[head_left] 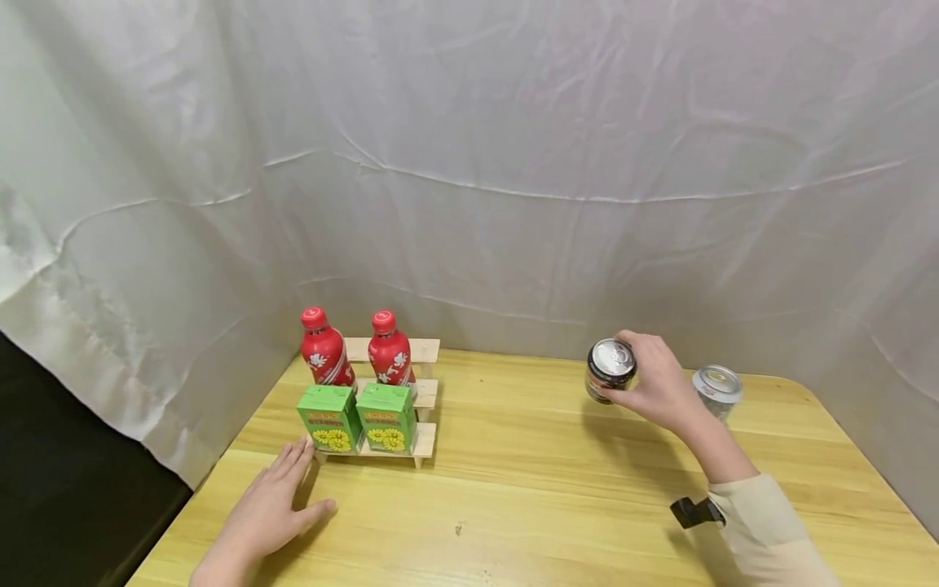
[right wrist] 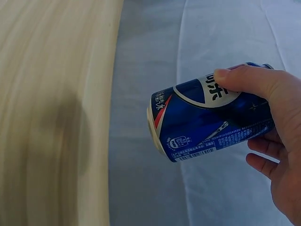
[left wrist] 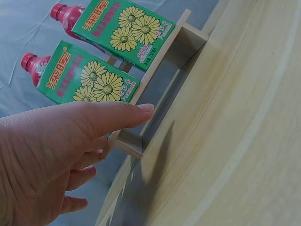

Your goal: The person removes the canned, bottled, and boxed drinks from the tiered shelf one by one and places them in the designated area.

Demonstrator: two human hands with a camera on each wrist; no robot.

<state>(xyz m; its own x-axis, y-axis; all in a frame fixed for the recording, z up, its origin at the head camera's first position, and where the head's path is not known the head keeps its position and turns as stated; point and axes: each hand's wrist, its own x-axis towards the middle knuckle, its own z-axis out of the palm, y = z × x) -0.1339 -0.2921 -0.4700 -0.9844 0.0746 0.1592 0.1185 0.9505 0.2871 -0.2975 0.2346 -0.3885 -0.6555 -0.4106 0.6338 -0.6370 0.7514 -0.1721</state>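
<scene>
the right hand [head_left: 656, 381] is clamping a blue can [right wrist: 207, 115] between thumb and fingers, holding it above the table [head_left: 513, 489] near a silver can [head_left: 718, 385]. the left hand [head_left: 273, 507] is extending beside the wooden rack [head_left: 425, 441], thumb and fingers standing apart.

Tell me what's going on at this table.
A person's right hand holds a dark can lifted off the table. A silver can stands farther right, partly hidden. The left hand, holding nothing, is beside a wooden rack carrying two green cartons in front of two red bottles.
</scene>
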